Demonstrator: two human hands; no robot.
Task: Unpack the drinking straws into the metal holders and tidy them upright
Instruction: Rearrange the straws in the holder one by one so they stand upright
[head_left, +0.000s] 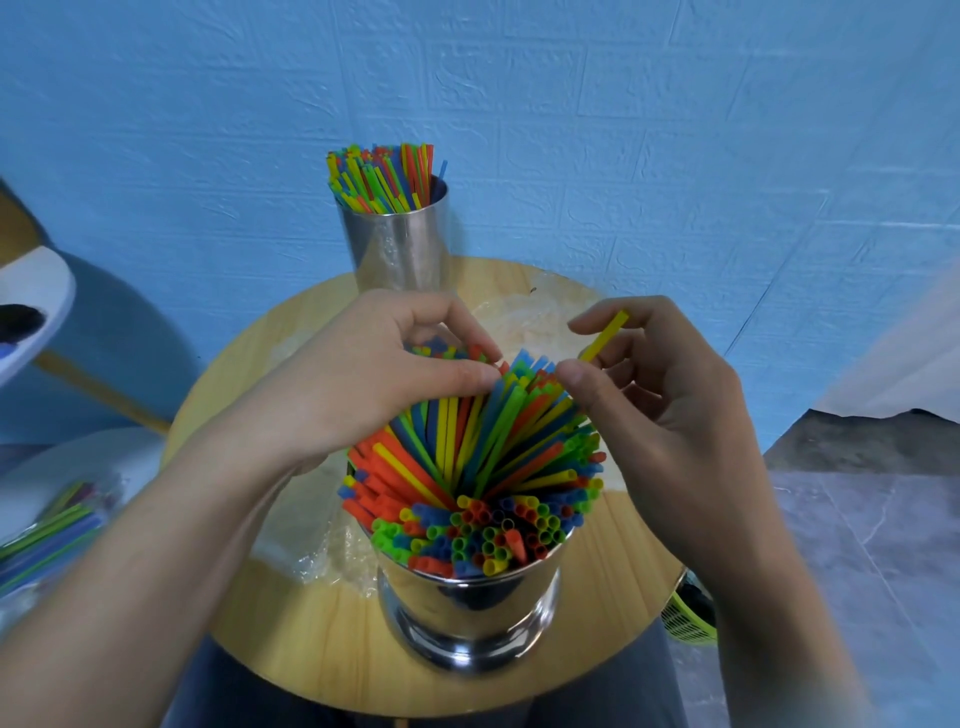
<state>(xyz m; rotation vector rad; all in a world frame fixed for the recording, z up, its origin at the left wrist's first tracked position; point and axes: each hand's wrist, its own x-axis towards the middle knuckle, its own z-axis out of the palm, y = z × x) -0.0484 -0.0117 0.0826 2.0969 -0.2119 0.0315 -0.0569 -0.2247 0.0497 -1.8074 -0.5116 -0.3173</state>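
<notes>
Forearms filled the bottom of my feed, one from each side, meeting over the near holder (467, 608), a shiny metal cup that stood on the front part of the round wooden surface (311, 649). It was crammed with straws (493, 467) in red, yellow, green and blue. Front ones stood pretty much upright with their open ends facing me, while the back ones fanned out and leaned away toward the hands.

Left hand (363, 374) was curled over the tops of the back-left straws, thumb and fingers closed round a clump of tips. Right hand (670, 395) had its fingers bent too, with one yellow straw (605, 335) pinched between them and sticking up clear of the rest. Its thumb touched the tips on the right of the fan.

Far holder (402, 244), a taller plain metal cylinder, stood at the back edge of the surface against the blue wall (623, 130), well apart from the near one, with its own bunch (384, 179) leaning left. Crinkled clear wrap (524, 322) lay on the surface between and beside the two holders.

Off to the left, on a separate white top (104, 457), I could see a pack (47, 530) of more straws, blurry. A green basket (685, 618) peeked out under the surface's right edge.
</notes>
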